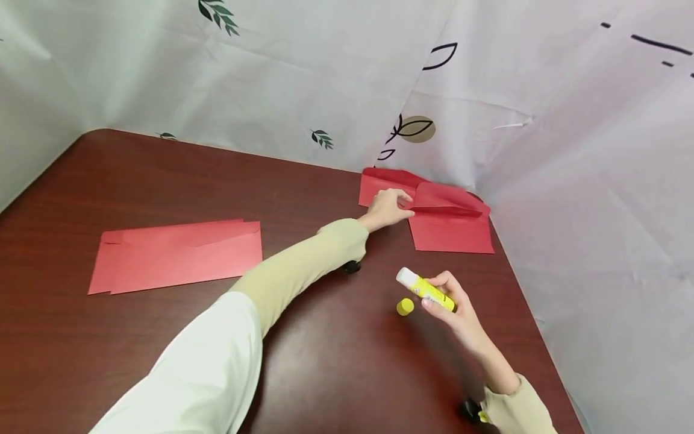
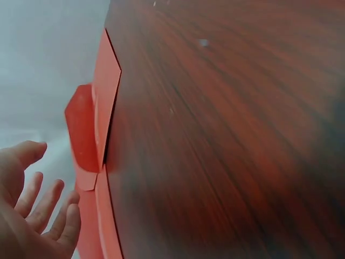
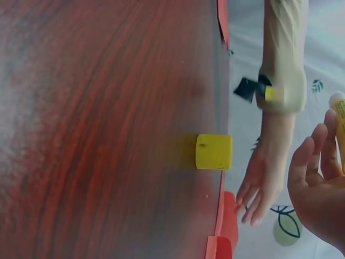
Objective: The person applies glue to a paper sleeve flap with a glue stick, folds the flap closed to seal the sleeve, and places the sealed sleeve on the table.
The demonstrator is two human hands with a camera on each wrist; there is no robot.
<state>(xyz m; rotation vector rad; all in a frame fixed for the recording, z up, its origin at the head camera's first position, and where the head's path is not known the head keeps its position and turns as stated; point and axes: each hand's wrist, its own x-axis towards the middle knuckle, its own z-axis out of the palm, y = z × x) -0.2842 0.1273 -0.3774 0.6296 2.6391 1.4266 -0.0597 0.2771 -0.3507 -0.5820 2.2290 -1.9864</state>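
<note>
My left hand (image 1: 386, 208) reaches over the table's far right, fingers loosely bent and spread. It holds nothing and is beside the red envelopes (image 1: 455, 234), whose flaps stand raised. In the left wrist view, the left hand (image 2: 40, 213) is next to a red envelope (image 2: 109, 81); whether it touches is unclear. My right hand (image 1: 461, 310) grips a yellow glue stick (image 1: 435, 294), its uncapped white end tilted up to the left. The yellow cap (image 1: 405, 307) stands on the table below that white end; the right wrist view shows this cap (image 3: 213, 151) up close.
Two overlapping red envelopes (image 1: 184, 256) lie flat on the left of the dark wooden table (image 1: 320, 361). White printed curtains (image 1: 271, 78) hang along the table's back and right edges. Each wrist wears a small black device (image 1: 470, 411).
</note>
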